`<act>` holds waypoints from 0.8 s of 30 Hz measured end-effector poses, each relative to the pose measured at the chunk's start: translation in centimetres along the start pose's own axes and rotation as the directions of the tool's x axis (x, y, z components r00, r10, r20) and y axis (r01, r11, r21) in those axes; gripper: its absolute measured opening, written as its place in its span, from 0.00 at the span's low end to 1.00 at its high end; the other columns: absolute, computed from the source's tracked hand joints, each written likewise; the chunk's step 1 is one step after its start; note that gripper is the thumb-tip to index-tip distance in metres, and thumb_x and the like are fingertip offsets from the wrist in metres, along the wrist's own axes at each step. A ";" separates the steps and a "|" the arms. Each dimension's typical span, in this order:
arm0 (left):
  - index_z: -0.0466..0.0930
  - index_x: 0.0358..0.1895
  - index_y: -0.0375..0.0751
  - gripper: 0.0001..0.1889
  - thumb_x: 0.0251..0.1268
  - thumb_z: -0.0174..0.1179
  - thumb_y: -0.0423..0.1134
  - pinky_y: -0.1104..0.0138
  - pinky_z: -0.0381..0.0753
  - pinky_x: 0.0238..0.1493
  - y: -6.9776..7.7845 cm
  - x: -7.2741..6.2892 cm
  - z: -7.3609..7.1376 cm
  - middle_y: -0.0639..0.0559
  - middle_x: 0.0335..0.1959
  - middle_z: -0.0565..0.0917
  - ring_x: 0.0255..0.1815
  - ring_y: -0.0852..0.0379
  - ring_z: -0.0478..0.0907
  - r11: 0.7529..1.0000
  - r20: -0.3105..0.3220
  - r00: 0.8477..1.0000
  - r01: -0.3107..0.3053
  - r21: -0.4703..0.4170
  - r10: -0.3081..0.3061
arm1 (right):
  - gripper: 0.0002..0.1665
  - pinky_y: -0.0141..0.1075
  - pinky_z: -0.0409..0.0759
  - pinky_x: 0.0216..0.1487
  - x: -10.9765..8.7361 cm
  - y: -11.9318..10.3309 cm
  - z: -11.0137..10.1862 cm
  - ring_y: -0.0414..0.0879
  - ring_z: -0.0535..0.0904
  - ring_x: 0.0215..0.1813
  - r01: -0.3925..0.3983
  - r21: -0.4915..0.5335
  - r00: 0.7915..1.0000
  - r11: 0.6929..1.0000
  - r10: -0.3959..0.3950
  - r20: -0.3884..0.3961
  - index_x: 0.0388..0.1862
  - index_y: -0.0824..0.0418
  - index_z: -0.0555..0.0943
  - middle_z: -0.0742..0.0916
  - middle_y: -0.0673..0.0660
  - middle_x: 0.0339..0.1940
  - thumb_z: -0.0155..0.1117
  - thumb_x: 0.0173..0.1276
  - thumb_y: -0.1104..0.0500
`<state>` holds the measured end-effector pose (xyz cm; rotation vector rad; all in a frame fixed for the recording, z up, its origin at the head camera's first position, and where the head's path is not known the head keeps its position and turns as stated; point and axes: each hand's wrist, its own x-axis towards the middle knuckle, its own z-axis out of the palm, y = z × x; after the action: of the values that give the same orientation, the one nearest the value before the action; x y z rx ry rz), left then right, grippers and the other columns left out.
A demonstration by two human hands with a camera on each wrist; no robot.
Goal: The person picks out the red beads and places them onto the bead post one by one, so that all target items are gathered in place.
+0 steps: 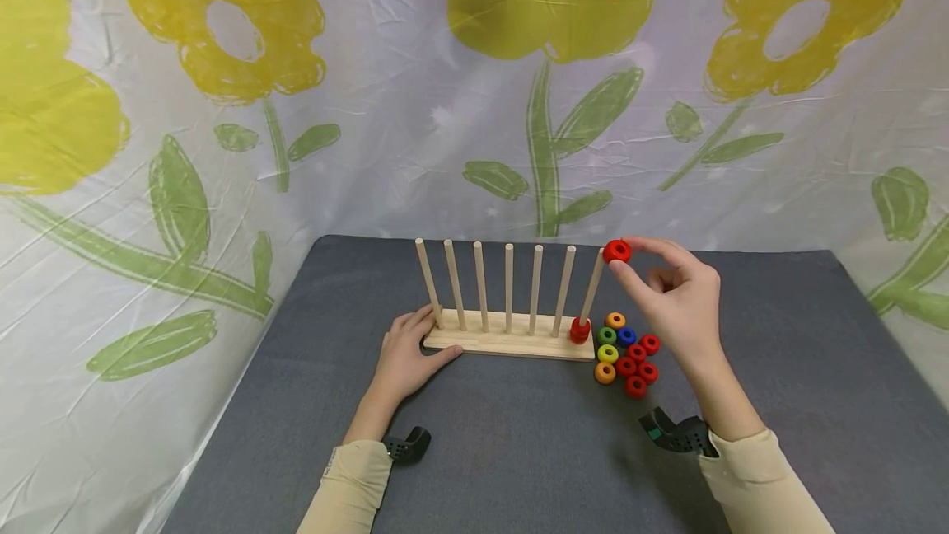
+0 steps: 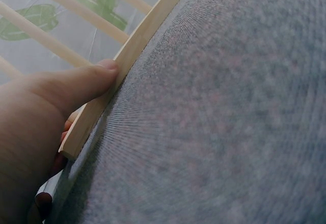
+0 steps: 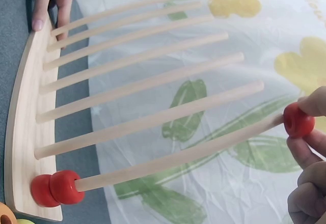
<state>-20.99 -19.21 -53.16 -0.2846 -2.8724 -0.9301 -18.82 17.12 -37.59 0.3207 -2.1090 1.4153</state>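
Note:
A wooden base (image 1: 511, 344) with several upright pegs stands on the table. Its rightmost peg (image 1: 591, 291) carries two red beads (image 3: 57, 188) stacked at the bottom. Between thumb and fingertips my right hand (image 1: 685, 295) pinches another red bead (image 3: 298, 120), right at the tip of that peg. My left hand (image 1: 408, 357) grips the left end of the base, the thumb (image 2: 104, 74) along the front edge and the fingers behind it.
Loose beads lie right of the base: several red ones (image 1: 636, 386), a blue one (image 1: 626, 336), a green one (image 1: 606, 336), a yellow one (image 1: 608, 353) and two orange ones (image 1: 605, 372). A flower-printed cloth (image 1: 385, 147) hangs behind the grey table (image 1: 504, 452).

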 end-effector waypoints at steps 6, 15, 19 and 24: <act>0.73 0.78 0.41 0.42 0.65 0.74 0.57 0.34 0.63 0.71 0.0 0.0 0.1 0.42 0.80 0.70 0.79 0.35 0.63 1.000 -0.013 1.000 -0.006 0.001 0.006 | 0.18 0.36 0.51 0.15 0.0 0.1 0.0 0.38 0.52 0.13 0.005 0.010 1.000 1.000 -0.005 -0.002 0.53 0.59 0.91 0.63 0.49 0.11 0.80 0.65 0.66; 0.73 0.78 0.42 0.43 0.65 0.74 0.58 0.34 0.63 0.71 0.1 0.0 0.1 0.42 0.80 0.70 0.79 0.35 0.63 1.000 -0.012 1.000 -0.006 0.002 0.006 | 0.17 0.37 0.51 0.15 0.2 0.1 0.1 0.38 0.52 0.13 0.009 -0.003 1.000 1.000 -0.009 0.000 0.54 0.58 0.91 0.63 0.50 0.10 0.80 0.65 0.65; 0.73 0.78 0.42 0.43 0.64 0.75 0.57 0.34 0.64 0.69 -0.1 0.0 0.2 0.41 0.80 0.71 0.78 0.34 0.64 1.000 -0.022 1.000 -0.017 0.006 0.017 | 0.18 0.36 0.51 0.15 0.2 0.2 0.2 0.37 0.52 0.12 0.016 -0.011 1.000 1.000 -0.016 0.001 0.54 0.59 0.91 0.64 0.50 0.12 0.80 0.65 0.66; 0.73 0.78 0.42 0.42 0.65 0.74 0.57 0.35 0.64 0.70 -0.1 0.0 0.2 0.41 0.80 0.70 0.79 0.34 0.63 1.000 -0.014 1.000 -0.008 -0.001 0.008 | 0.17 0.36 0.51 0.15 0.4 0.1 0.4 0.37 0.53 0.12 0.032 -0.017 0.999 0.999 -0.032 0.003 0.54 0.59 0.91 0.66 0.50 0.14 0.80 0.65 0.66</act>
<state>-20.98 -19.17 -53.32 -0.2882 -2.8558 -0.9284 -19.31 16.90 -37.58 0.3483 -2.1073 1.3788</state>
